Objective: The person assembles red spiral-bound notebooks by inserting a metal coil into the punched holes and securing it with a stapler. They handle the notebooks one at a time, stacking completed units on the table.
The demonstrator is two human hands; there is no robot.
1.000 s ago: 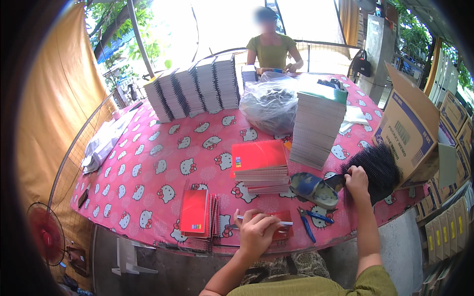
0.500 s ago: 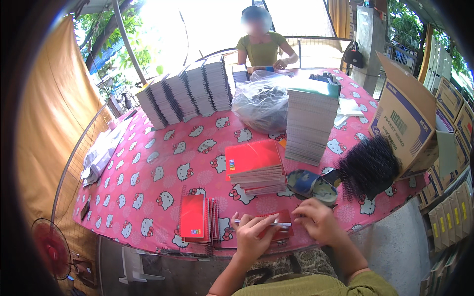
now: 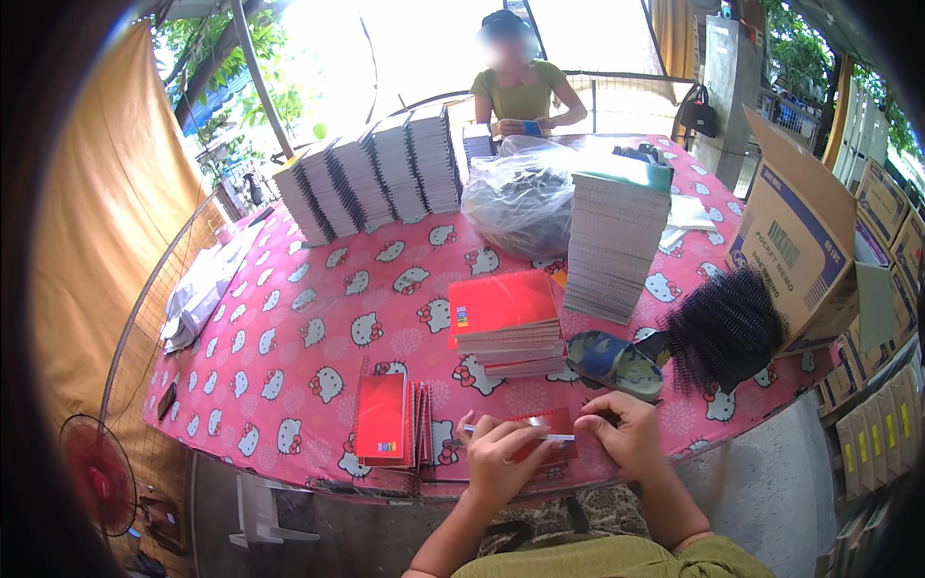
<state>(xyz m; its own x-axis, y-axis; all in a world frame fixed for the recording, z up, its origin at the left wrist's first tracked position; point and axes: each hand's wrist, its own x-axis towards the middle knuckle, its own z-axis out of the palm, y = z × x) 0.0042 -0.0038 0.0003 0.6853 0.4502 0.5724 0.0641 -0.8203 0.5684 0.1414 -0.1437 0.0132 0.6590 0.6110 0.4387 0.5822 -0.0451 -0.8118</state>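
A small red-covered notebook [image 3: 557, 421] lies at the table's near edge in front of me. My left hand [image 3: 506, 453] is over it, fingers closed around a slim, pale, pen-like stick [image 3: 559, 437] that crosses the cover. Just right of the notebook, my right hand [image 3: 621, 433] is closed in a pinch; whatever is between its fingertips is too small to make out. To the left, several red spiral notebooks [image 3: 382, 419] lie in a small overlapping pile. Beyond my hands rises a stack of red-covered pads [image 3: 503, 306]. A blue patterned, slipper-shaped item [image 3: 617, 361] lies beside it.
Black plastic coils [image 3: 723, 328] are heaped at the right, by an open cardboard box [image 3: 795, 246]. A tall paper stack [image 3: 617, 246], a clear plastic bag [image 3: 515, 202] and a row of bound stacks [image 3: 371, 173] stand farther back. Across the pink tablecloth [image 3: 318, 356] sits another person [image 3: 525, 91].
My right fingers have drawn closer together beside the notebook. My left hand still grips the stick. The person opposite has brought both hands together on a small blue item. The view has shifted slightly.
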